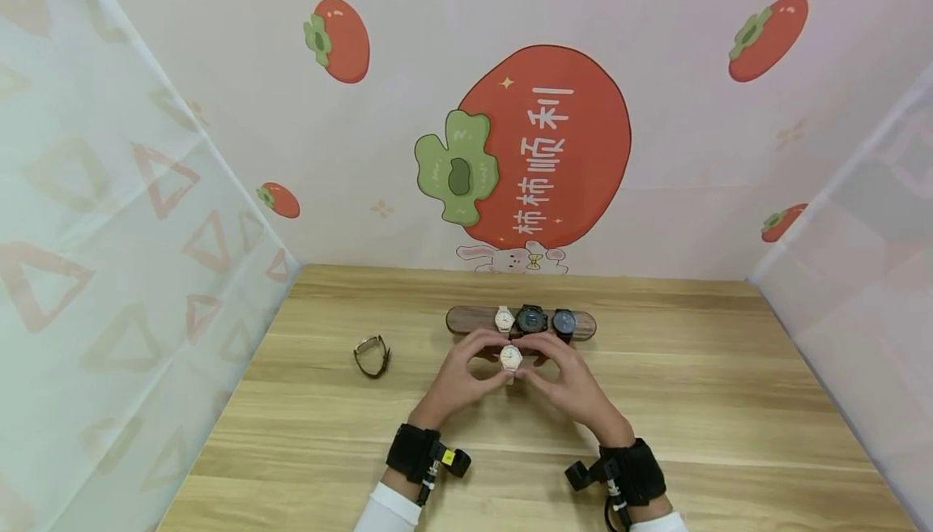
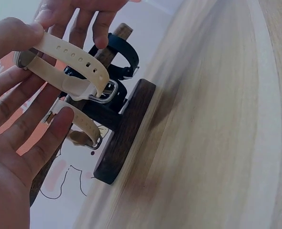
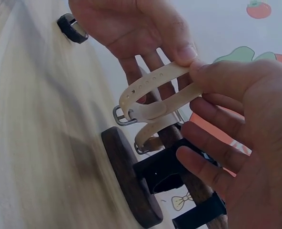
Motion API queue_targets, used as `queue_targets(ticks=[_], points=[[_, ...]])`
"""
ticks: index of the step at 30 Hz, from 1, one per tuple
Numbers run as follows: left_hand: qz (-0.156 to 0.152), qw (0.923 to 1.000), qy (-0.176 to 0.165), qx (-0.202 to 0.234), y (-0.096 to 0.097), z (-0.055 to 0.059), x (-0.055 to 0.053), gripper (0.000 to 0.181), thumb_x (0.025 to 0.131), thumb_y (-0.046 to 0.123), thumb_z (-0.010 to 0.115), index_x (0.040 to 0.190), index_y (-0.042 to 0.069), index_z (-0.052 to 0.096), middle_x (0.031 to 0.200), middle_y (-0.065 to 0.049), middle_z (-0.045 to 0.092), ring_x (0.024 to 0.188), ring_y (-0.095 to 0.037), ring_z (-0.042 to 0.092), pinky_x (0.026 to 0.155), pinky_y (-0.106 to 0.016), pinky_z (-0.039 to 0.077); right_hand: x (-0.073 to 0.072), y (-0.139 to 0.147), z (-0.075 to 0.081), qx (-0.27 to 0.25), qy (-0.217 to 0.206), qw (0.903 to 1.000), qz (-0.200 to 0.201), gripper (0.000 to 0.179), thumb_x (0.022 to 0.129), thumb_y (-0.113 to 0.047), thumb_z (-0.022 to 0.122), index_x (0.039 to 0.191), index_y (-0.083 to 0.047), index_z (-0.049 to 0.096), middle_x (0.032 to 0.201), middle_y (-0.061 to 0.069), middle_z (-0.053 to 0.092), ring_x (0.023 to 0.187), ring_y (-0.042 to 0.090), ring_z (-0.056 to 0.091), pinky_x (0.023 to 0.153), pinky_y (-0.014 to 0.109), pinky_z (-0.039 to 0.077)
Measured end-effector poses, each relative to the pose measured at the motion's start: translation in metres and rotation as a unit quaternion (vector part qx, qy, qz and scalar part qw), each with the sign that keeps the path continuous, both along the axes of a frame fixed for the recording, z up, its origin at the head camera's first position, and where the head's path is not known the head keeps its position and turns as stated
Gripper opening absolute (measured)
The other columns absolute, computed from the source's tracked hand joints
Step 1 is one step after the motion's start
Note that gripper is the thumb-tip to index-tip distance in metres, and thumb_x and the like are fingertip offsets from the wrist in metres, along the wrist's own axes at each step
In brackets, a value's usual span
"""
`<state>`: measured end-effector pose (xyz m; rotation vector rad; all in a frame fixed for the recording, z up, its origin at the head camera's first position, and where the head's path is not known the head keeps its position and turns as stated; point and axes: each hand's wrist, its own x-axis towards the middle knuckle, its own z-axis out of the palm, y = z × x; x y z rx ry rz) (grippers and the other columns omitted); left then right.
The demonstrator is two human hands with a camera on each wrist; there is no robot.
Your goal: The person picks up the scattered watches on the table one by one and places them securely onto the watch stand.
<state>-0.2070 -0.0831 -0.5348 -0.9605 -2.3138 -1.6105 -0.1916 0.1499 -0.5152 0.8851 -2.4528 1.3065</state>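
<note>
I see both hands on one pale watch [image 1: 511, 357]; it is held up off the table [image 1: 729, 402], just on the near side of the stand [image 1: 461, 320], its round dial facing my head camera; the left hand [image 1: 455, 374] pinches it from the left between thumb and fingers, and the right hand [image 1: 572, 380] pinches it from the right in the same way; from both wrist cameras I see the thumbs close together on the strap, the other fingers fanned out behind, and the strap curving round in a loop to a metal buckle [image 3: 116, 115].

Behind the hands I have three watches side by side on the bar of the stand; left to right in my head view they are a white one [image 1: 504, 319], a black one [image 1: 532, 319] and a dark one [image 1: 564, 322]; the wrist views show me the stand's dark wooden base [image 2: 126, 131] on the table; well to the left of the hands a loose watch [image 1: 386, 356] lies on the wood, its dark strap curled; a black band [image 1: 414, 453] with a small camera sits on the left wrist, and a matching one is on the right; the far wall [image 1: 678, 159] bears red fruit prints.
</note>
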Motion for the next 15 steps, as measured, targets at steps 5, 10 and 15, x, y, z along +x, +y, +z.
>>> queue_targets(ticks=[5,10,15], points=[[0.0,1.0,-0.009,-0.001,0.0,0.0,0.0,0.044,0.091,0.008,0.085,0.132,0.011,0.068,0.135,-0.01,0.066,0.118,-0.024,0.067,0.099,-0.038,0.063,-0.001,0.005,0.005,0.021,0.017,0.9992,-0.028,0.045,0.093,-0.01,0.083,0.136,-0.011,0.07,0.137,0.008,0.068,0.124,0.029,0.064,0.098,0.046,0.062],[-0.005,0.9998,-0.017,0.002,0.002,-0.002,0.0,0.044,0.089,0.006,0.084,0.129,0.007,0.068,0.135,-0.013,0.066,0.117,-0.03,0.067,0.099,-0.041,0.064,-0.008,0.019,0.01,0.016,0.06,0.995,-0.078,0.046,0.091,-0.004,0.083,0.136,-0.006,0.07,0.135,0.012,0.069,0.127,0.032,0.062,0.107,0.045,0.055],[-0.014,0.9995,-0.025,0.016,0.004,-0.006,0.001,0.045,0.087,0.002,0.084,0.128,0.006,0.067,0.134,-0.015,0.065,0.113,-0.034,0.068,0.097,-0.038,0.065,-0.015,0.037,0.007,0.0,0.08,0.9862,-0.145,0.043,0.092,0.004,0.079,0.133,0.0,0.07,0.137,0.019,0.065,0.128,0.038,0.055,0.103,0.04,0.047]])
